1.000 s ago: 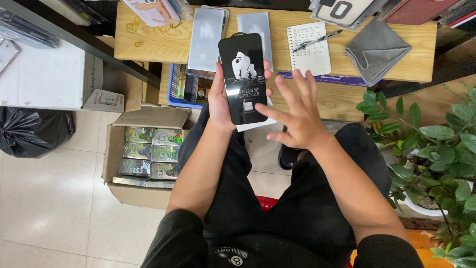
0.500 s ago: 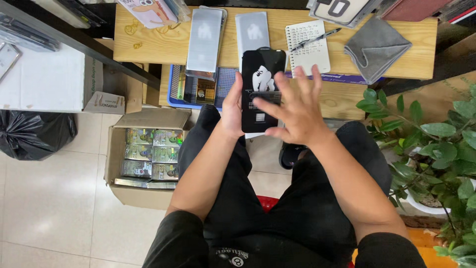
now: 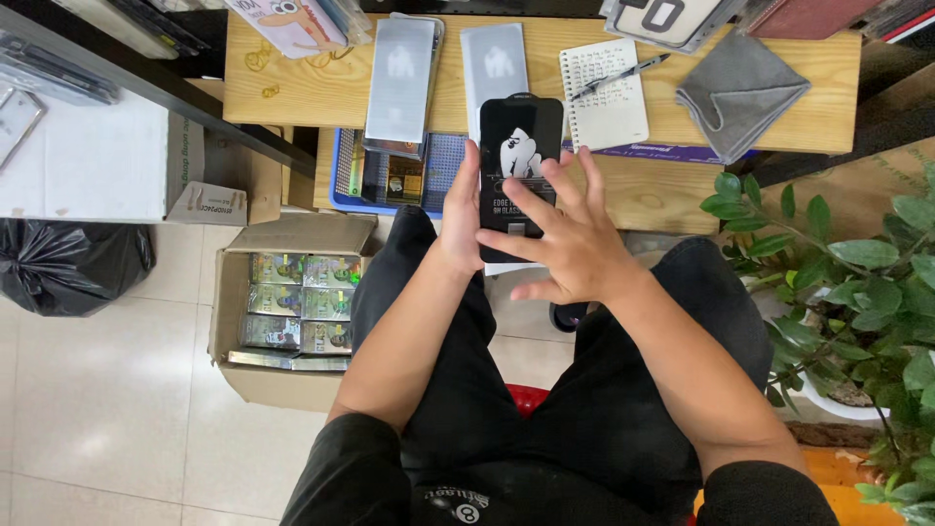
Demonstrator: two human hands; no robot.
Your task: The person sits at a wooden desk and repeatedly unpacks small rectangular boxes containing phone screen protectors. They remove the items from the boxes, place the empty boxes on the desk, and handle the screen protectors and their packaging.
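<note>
Two grey flat packets (image 3: 401, 78), a spiral notebook (image 3: 606, 93) with a pen (image 3: 618, 78), and a grey cloth (image 3: 738, 90) are laid on the wooden worktop (image 3: 292, 97); an open cardboard box (image 3: 292, 307) is set on the floor. A black rectangular packet (image 3: 516, 136) with a white figure is held above the lap, its edge clasped by the left hand (image 3: 460, 219). The right hand (image 3: 570, 244) is spread open across it, so its lower part is hidden; contact cannot be judged surely.

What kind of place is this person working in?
Probably a small phone-accessory shop or packing bench: a carton of boxed products on the floor, flat screen-protector packs on the wooden table, another black pack in hand.
</note>
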